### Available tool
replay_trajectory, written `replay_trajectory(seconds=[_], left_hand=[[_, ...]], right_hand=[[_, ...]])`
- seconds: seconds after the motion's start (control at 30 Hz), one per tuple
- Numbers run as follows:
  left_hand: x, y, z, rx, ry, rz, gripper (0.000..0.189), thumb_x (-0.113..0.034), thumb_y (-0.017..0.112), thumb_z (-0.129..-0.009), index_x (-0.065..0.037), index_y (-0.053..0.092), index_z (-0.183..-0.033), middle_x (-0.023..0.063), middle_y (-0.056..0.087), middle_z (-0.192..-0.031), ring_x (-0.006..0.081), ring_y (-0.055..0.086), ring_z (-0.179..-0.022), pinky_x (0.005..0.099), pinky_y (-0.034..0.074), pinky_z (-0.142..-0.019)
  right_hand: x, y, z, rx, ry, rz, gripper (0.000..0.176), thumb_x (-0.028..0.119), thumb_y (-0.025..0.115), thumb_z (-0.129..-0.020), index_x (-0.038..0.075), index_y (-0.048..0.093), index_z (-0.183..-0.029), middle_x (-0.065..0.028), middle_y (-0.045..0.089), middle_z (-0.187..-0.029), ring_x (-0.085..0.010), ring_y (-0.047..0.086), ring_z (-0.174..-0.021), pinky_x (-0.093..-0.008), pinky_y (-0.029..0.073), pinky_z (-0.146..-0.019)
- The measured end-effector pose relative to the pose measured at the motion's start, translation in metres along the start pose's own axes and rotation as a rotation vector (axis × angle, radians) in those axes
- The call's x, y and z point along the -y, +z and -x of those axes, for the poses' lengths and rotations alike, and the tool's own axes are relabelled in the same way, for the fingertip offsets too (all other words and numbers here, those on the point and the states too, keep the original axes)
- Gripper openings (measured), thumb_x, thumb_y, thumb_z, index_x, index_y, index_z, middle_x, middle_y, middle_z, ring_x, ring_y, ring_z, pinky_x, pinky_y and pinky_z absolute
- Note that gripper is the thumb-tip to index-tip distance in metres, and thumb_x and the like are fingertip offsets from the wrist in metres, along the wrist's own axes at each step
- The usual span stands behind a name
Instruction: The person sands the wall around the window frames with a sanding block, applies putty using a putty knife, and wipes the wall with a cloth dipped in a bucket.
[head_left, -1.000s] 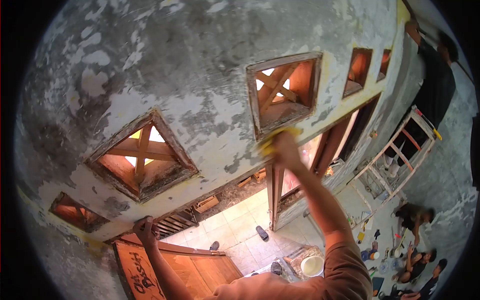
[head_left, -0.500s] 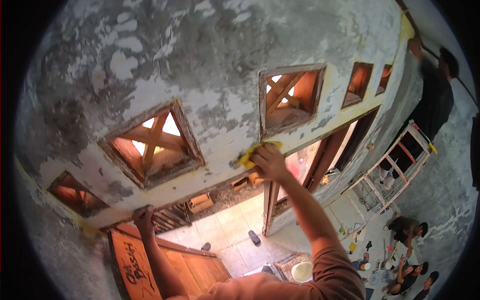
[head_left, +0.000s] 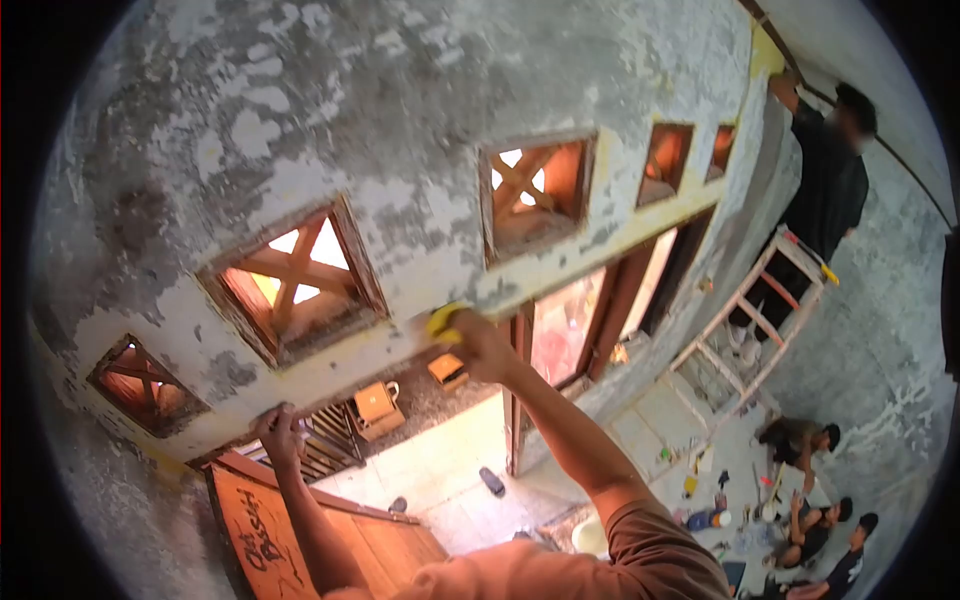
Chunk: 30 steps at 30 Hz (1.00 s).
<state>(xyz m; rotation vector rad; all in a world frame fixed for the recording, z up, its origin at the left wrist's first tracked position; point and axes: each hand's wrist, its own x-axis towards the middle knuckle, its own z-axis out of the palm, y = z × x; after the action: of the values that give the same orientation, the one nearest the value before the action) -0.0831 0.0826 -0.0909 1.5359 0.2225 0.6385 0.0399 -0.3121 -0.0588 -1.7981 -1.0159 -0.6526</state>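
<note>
My right hand (head_left: 480, 348) is closed on a folded yellow sheet (head_left: 444, 322) and presses it against the patchy grey-white wall (head_left: 400, 240), just above the doorway's top edge. The sheet is slightly smeared by motion; whether it is cloth or sandpaper I cannot tell. Lower left, the fingers of my left hand (head_left: 282, 432) curl over the top edge of the door frame (head_left: 235, 445), beside the orange-brown wooden door (head_left: 290, 530) with dark writing on it. Square vent openings with crossed wooden bars, such as the large left one (head_left: 295, 280), sit above both hands.
On the right a person (head_left: 830, 170) in dark clothes stands on a wooden ladder (head_left: 750, 330), reaching to the ceiling edge. Several people (head_left: 820, 530) sit on the floor below among scattered tools and containers. Sandals (head_left: 492, 482) lie on the tiles, near a pale bucket (head_left: 590, 538).
My right hand has moved left and slightly down along the wall with the yellow sheet. My left hand keeps its hold on the frame. The camera view has shifted somewhat.
</note>
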Motion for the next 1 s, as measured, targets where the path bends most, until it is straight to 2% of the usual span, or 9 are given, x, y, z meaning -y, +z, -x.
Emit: replay_trajectory(seconds=[0.03, 0.2, 0.23, 0.37, 0.57, 0.67, 0.8, 0.87, 1.0], left_hand=[[0.003, 0.002, 0.001, -0.027, -0.009, 0.043, 0.022, -0.014, 0.063, -0.089, -0.003, 0.06, -0.07, 0.0004, 0.051, -0.056, 0.0076, 0.044, -0.048, 0.0223, 0.034, -0.048], [0.046, 0.001, 0.051, 0.271, -0.036, -0.074, 0.021, -0.005, 0.069, -0.083, -0.002, 0.067, -0.104, 0.0032, 0.064, -0.071, 0.0089, 0.059, -0.057, 0.0215, 0.047, -0.054], [0.056, -0.004, 0.062, 0.364, -0.011, -0.117, 0.021, -0.003, 0.069, -0.081, -0.001, 0.067, -0.102, 0.0041, 0.065, -0.072, 0.0096, 0.06, -0.058, 0.0223, 0.045, -0.05], [0.043, -0.023, 0.112, 0.459, -0.527, -0.099, 0.033, 0.002, 0.066, -0.079, 0.001, 0.063, -0.112, 0.0063, 0.064, -0.072, 0.0049, 0.05, -0.052, 0.0185, 0.036, -0.043], [0.085, -0.014, 0.153, 0.806, -0.708, -0.19, 0.05, -0.002, 0.067, -0.075, -0.003, 0.057, -0.124, 0.0028, 0.061, -0.084, 0.0051, 0.051, -0.065, 0.0167, 0.04, -0.056], [0.039, 0.057, 0.169, 1.202, -0.86, -0.154, 0.054, -0.013, 0.068, -0.078, -0.011, 0.053, -0.13, 0.0005, 0.06, -0.098, 0.0048, 0.048, -0.066, 0.0182, 0.036, -0.044], [0.058, 0.142, 0.208, 1.668, -0.636, 0.186, 0.056, -0.023, 0.066, -0.084, -0.006, 0.049, -0.134, 0.0059, 0.059, -0.109, 0.006, 0.055, -0.079, 0.0196, 0.042, -0.049], [0.057, 0.17, 0.232, 1.603, -0.968, 0.173, 0.035, -0.024, 0.062, -0.09, -0.003, 0.055, -0.117, 0.0067, 0.061, -0.074, 0.0091, 0.046, -0.041, 0.0244, 0.032, -0.032], [0.034, 0.189, 0.262, 1.186, -1.121, 0.313, 0.027, -0.025, 0.059, -0.09, -0.001, 0.056, -0.101, 0.0094, 0.058, -0.061, 0.0186, 0.043, -0.025, 0.0306, 0.036, -0.022]], right_hand=[[0.016, 0.006, 0.014, 0.252, 0.188, -0.088, 0.031, 0.013, 0.064, -0.083, 0.004, 0.054, -0.111, -0.0207, 0.055, -0.107, -0.0385, 0.053, -0.099, -0.0427, 0.044, -0.086], [-0.01, 0.026, 0.186, -0.164, 0.832, -0.322, 0.014, 0.007, 0.059, -0.082, 0.007, 0.063, -0.096, -0.0027, 0.065, -0.078, -0.0184, 0.065, -0.072, -0.0315, 0.053, -0.065], [-0.009, 0.016, 0.23, -0.381, 0.866, -0.797, 0.033, 0.008, 0.064, -0.084, 0.004, 0.056, -0.116, -0.006, 0.063, -0.091, -0.0156, 0.064, -0.073, -0.0279, 0.055, -0.068], [0.073, -0.029, 0.426, -0.917, 1.405, -0.49, 0.037, 0.004, 0.056, -0.085, 0.004, 0.05, -0.121, -0.0073, 0.058, -0.112, -0.0186, 0.058, -0.101, -0.0337, 0.047, -0.09], [0.207, -0.063, 0.409, -1.079, 1.244, -0.561, 0.045, -0.001, 0.054, -0.085, 0.003, 0.046, -0.129, -0.0068, 0.057, -0.116, -0.0205, 0.055, -0.109, -0.0342, 0.042, -0.098], [0.202, -0.038, 0.374, -1.104, 0.985, -0.722, 0.054, -0.004, 0.056, -0.082, 0.004, 0.042, -0.133, -0.0074, 0.055, -0.122, -0.0211, 0.053, -0.116, -0.0368, 0.041, -0.102], [0.206, 0.006, 0.302, -0.888, 0.972, -0.738, 0.05, 0.001, 0.06, -0.086, 0.005, 0.044, -0.133, -0.0096, 0.059, -0.122, -0.0198, 0.057, -0.113, -0.0342, 0.042, -0.1], [0.213, 0.01, 0.289, -0.628, 1.035, -0.644, 0.048, 0.004, 0.06, -0.089, 0.005, 0.043, -0.134, -0.0117, 0.061, -0.118, -0.0178, 0.061, -0.105, -0.0311, 0.046, -0.094], [0.212, 0.01, 0.281, -0.896, 0.968, -0.277, 0.052, 0.014, 0.063, -0.09, 0.003, 0.04, -0.135, -0.0103, 0.062, -0.11, -0.0177, 0.06, -0.101, -0.0286, 0.048, -0.087]])
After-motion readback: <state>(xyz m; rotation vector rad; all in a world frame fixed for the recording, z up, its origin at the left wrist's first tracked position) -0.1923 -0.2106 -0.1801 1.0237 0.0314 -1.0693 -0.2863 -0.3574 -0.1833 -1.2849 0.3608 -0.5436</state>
